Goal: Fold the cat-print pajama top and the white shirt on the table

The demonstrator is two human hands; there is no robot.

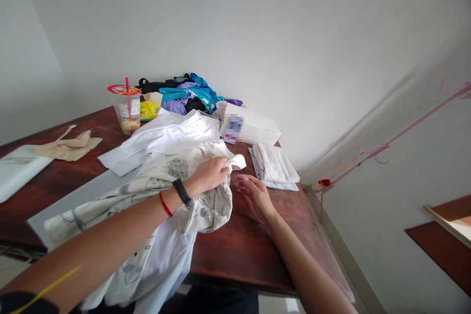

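Note:
My left hand (pixel 209 173), with a dark wristband and a red cord at the wrist, is closed on a bunched edge of an off-white garment with grey animal prints (pixel 200 213). The garment lies crumpled over the table, and its lower part hangs past the front edge. Beneath it, plain white cloth (pixel 171 250) also drapes down. My right hand (pixel 255 196) is just right of the gripped edge, over the tabletop. Its fingers are loosely curved and hold nothing; a small gap seems to part them from the garment.
On the dark red wooden table (pixel 253 250) are folded clothes (pixel 275 164), a white box (pixel 255 125), a white shirt (pixel 172 130), a plastic cup with a straw (pixel 127 113), a heap of clothes (pixel 191 91) and a brown paper piece (pixel 69 146). A pink rack (pixel 397 144) stands right.

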